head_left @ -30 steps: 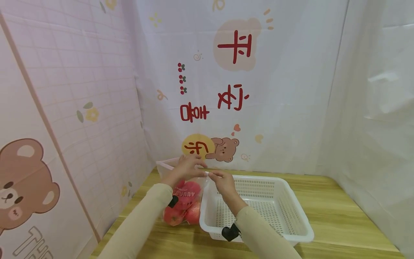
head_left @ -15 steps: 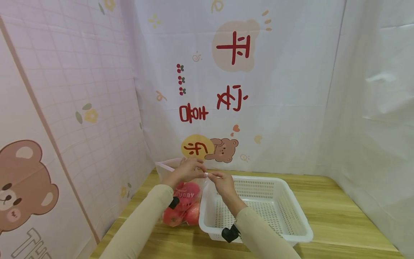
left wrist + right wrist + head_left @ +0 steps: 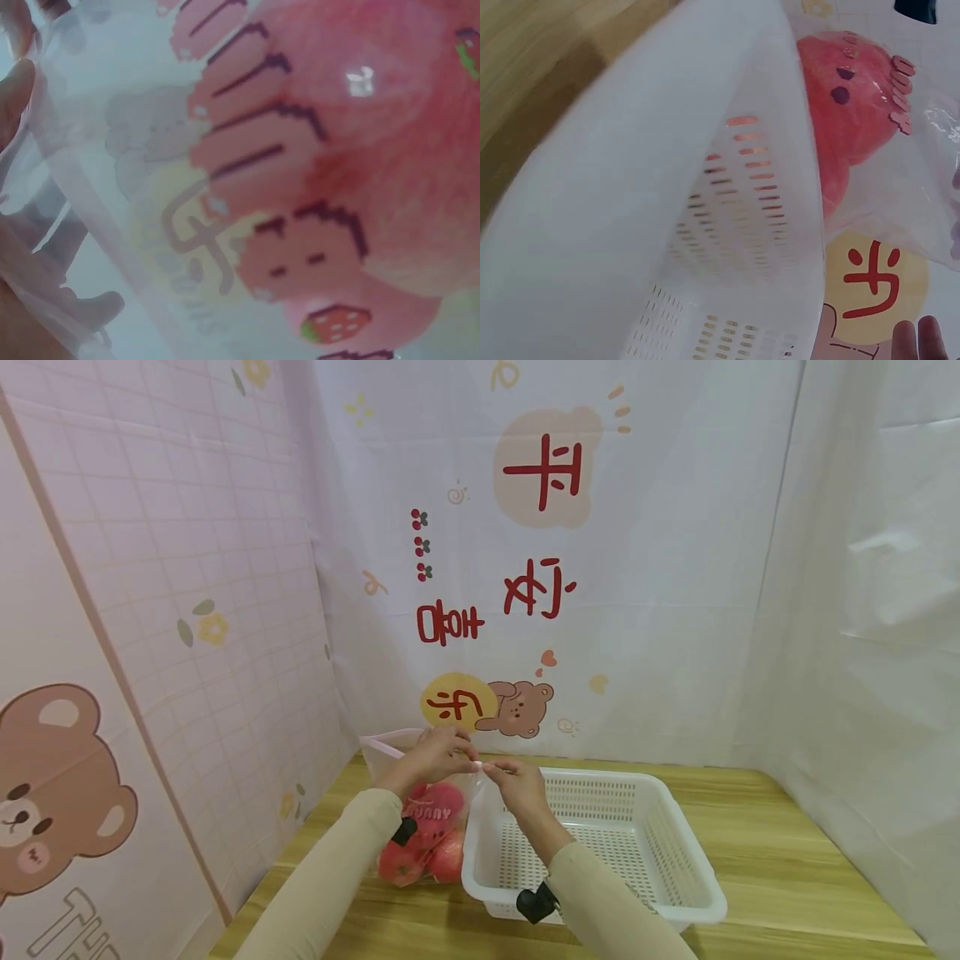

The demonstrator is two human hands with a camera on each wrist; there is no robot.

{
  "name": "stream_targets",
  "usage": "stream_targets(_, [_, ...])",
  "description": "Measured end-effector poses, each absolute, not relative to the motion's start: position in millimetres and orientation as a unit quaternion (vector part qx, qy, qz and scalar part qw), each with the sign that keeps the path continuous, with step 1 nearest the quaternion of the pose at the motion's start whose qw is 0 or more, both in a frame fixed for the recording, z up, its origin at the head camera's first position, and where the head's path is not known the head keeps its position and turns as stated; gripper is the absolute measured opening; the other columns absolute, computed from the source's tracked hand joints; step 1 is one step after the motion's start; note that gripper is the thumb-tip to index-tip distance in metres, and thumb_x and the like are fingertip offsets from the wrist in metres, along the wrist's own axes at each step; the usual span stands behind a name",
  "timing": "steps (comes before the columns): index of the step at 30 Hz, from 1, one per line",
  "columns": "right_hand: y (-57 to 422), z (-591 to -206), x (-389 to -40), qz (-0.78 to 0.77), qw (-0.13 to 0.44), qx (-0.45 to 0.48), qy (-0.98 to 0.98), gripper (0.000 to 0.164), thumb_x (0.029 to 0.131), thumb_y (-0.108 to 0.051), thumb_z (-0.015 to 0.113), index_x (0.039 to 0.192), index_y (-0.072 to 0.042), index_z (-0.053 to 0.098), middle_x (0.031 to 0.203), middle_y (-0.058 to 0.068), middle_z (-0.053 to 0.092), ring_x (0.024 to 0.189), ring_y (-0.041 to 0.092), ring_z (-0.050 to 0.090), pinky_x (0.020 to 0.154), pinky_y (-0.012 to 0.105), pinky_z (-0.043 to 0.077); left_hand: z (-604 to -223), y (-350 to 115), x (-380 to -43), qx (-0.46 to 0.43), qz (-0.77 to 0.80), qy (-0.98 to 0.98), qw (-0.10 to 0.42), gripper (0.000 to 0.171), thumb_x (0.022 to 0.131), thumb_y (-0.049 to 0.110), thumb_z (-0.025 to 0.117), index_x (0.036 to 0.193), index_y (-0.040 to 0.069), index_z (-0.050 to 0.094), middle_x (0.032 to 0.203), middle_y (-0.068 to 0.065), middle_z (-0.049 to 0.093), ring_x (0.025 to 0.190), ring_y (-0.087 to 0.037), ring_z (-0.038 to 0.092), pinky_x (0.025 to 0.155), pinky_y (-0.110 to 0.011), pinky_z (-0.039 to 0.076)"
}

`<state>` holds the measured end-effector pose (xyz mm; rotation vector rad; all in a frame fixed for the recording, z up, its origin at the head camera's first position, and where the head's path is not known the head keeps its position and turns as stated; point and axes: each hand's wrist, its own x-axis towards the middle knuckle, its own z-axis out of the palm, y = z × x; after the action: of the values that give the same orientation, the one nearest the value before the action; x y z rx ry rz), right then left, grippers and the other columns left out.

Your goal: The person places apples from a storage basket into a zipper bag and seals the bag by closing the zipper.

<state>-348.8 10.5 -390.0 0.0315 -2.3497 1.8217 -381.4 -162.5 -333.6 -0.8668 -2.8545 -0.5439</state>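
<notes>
A clear zip bag [image 3: 472, 789] with a pink strip along its top stands upright on the table, and several red apples [image 3: 447, 857] fill its lower part. At the bag's top right corner, my left hand [image 3: 435, 756] pinches the edge between thumb and fingers. Right beside it, my right hand [image 3: 522, 787] pinches the same corner with thumb and forefinger. The strip's left end stands free of both hands. In the left wrist view, the printed plastic spreads over a red apple [image 3: 405, 142]. Fingertips [image 3: 928, 337] show low in the right wrist view, near the bag.
A white slotted plastic basket [image 3: 678, 827] sits on the wooden table [image 3: 780, 852], close against the bag's right side. My right forearm crosses over its near left part. Printed cloth walls [image 3: 675, 568] rise behind the table and at both sides.
Both hands keep hold of the bag's corner, nearly still. The left fingers have shifted a little lower since the first frame; bag and basket stay put.
</notes>
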Motion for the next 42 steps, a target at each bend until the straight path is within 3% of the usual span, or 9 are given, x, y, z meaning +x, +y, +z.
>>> stream_targets(4, [11.1,-386.7,-347.7,0.570,0.099,0.028,-0.815,0.022,0.090,-0.031,0.073,0.102,-0.013,0.078,0.121,0.008,0.068,0.101,0.024,0.063,0.073,0.037,0.051,-332.1,-161.7,-379.3,-0.280,-0.183,-0.941,0.058,0.010,0.092,0.029,0.072,0.095,0.021,0.076,0.132,-0.010,0.056,0.128,-0.034,0.044,0.108,-0.058,0.022])
stream_targets(7, [11.7,-386.1,-347.9,0.555,0.106,0.037,-0.824,0.019,0.089,-0.030,0.074,0.097,-0.013,0.079,0.127,0.008,0.066,0.106,0.026,0.062,0.074,0.038,0.050,-332.0,-161.7,-377.8,-0.282,-0.191,-0.938,0.057,0.009,0.091,0.029,0.072,0.095,0.020,0.076,0.133,-0.013,0.055,0.127,-0.035,0.043,0.108,-0.058,0.022])
stream_targets(14, [13.5,-387.6,-348.1,0.578,0.091,0.033,-0.810,0.017,0.090,-0.025,0.074,0.098,-0.011,0.078,0.127,0.009,0.065,0.098,0.025,0.060,0.067,0.033,0.047,-333.7,-162.2,-376.7,-0.288,-0.206,-0.934,0.048,0.009,0.092,0.028,0.071,0.095,0.021,0.075,0.131,-0.011,0.055,0.122,-0.032,0.046,0.108,-0.056,0.021])
stream_targets(21, [14.5,-388.1,-348.0,0.589,0.082,0.029,-0.803,0.017,0.091,-0.024,0.073,0.099,-0.011,0.078,0.131,0.010,0.063,0.107,0.027,0.060,0.076,0.040,0.049,-336.8,-167.1,-379.0,-0.287,-0.192,-0.936,0.061,0.011,0.092,0.031,0.070,0.095,0.022,0.076,0.129,-0.007,0.056,0.122,-0.032,0.044,0.108,-0.056,0.020])
stream_targets(28, [14.2,-390.1,-347.7,0.601,0.085,0.023,-0.795,0.012,0.090,-0.019,0.073,0.096,-0.010,0.078,0.124,0.009,0.067,0.107,0.029,0.060,0.082,0.046,0.050,-336.5,-177.6,-376.8,-0.268,-0.204,-0.940,0.054,0.010,0.092,0.030,0.071,0.095,0.023,0.076,0.127,-0.006,0.054,0.117,-0.029,0.045,0.111,-0.055,0.017])
stream_targets(42, [16.0,-397.5,-351.2,0.623,0.094,0.019,-0.776,0.014,0.089,-0.017,0.074,0.097,-0.007,0.079,0.111,0.007,0.071,0.102,0.026,0.060,0.085,0.045,0.049,-339.4,-209.1,-379.5,-0.246,-0.190,-0.949,0.061,0.010,0.092,0.029,0.069,0.095,0.021,0.075,0.127,-0.009,0.053,0.127,-0.036,0.038,0.110,-0.059,0.016])
